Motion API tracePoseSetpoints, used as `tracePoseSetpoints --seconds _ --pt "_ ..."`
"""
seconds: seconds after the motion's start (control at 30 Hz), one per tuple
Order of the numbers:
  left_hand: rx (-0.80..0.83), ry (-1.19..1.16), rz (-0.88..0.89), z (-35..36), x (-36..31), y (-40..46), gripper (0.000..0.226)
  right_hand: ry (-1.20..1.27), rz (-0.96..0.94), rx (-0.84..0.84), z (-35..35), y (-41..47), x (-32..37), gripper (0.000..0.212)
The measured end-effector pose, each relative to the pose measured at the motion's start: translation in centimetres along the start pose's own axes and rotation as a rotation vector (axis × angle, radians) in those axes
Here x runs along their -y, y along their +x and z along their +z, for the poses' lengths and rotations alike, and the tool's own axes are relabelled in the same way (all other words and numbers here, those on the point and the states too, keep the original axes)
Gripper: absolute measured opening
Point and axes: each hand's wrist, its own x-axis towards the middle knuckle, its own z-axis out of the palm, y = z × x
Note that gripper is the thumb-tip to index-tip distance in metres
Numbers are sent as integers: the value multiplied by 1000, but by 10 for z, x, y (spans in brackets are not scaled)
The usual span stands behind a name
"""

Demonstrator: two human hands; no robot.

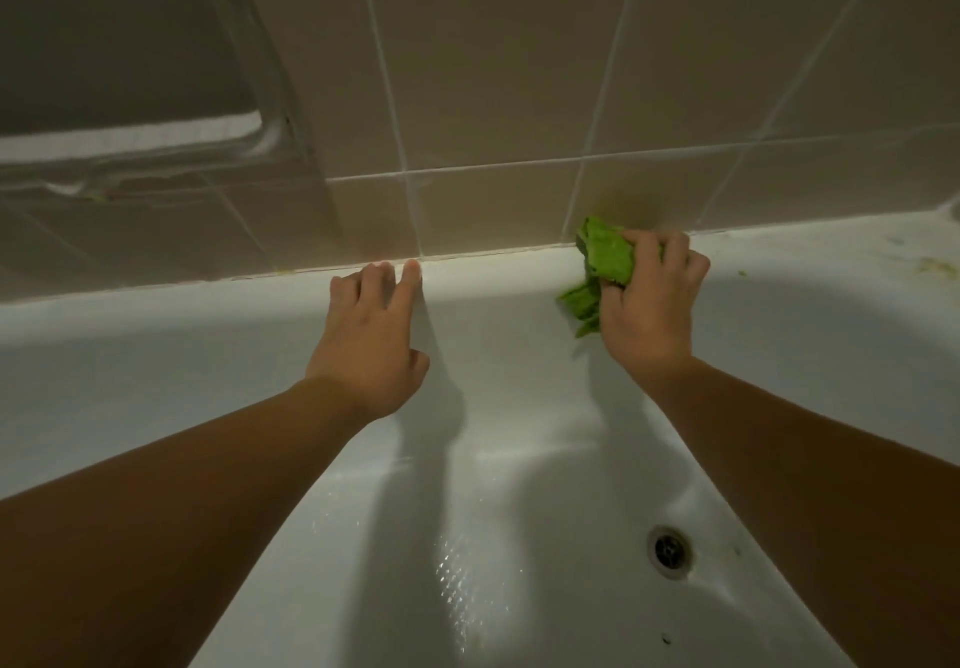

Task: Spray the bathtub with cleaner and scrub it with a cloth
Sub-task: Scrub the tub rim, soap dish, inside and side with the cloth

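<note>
The white bathtub (208,334) fills the lower half of the head view, its far rim running along the tiled wall. My right hand (649,303) grips a crumpled green cloth (605,262) and presses it against the tub's far rim, right where it meets the wall. My left hand (371,334) rests on the same rim further left, fingers straight and fingertips near the wall joint, holding nothing. No spray bottle is in view.
Beige wall tiles (493,85) rise behind the rim. The metal drain (670,550) sits in the tub floor at lower right, with wet sheen to its left. Dirty marks show on the rim corner (930,264) at far right. A recessed ledge (130,142) lies upper left.
</note>
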Motion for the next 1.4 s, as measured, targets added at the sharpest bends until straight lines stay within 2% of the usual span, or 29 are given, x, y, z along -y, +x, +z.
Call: tracePoseSetpoints --seconds 0.13,0.2,0.33,0.47,0.6,0.67,0.77,0.87,1.03,1.13,1.27,1.4 --pt "-25 4 9 6 -12 4 92 -93 -248 121 23 -18 23 60" --pt "-49 22 21 10 -20 6 92 -124 -276 123 28 -12 20 61" --pt "-64 55 59 14 -36 12 92 -194 -240 80 6 4 -36 57" --pt "-58 78 115 14 -53 16 90 -317 -45 36 -36 26 -103 59" --pt "-49 92 182 14 -64 22 87 -353 85 -53 -50 35 -117 50" --pt "-44 74 210 14 -75 28 85 -331 75 -43 -46 34 -105 52" --pt "-49 50 311 17 -101 39 82 -300 -65 55 -41 30 -92 59" --pt "-72 47 440 20 -130 53 81 -317 -166 95 -53 37 -108 58" --pt "-50 49 504 23 -148 74 82 -449 27 -11 -86 49 -160 47" --pt "-54 73 571 22 -151 81 83 -428 123 -64 -80 47 -151 44" --pt "-46 94 682 22 -160 100 87 -343 55 -19 -61 43 -129 48" --pt "-22 112 851 21 -173 124 94 -353 -59 7 -64 46 -138 48"
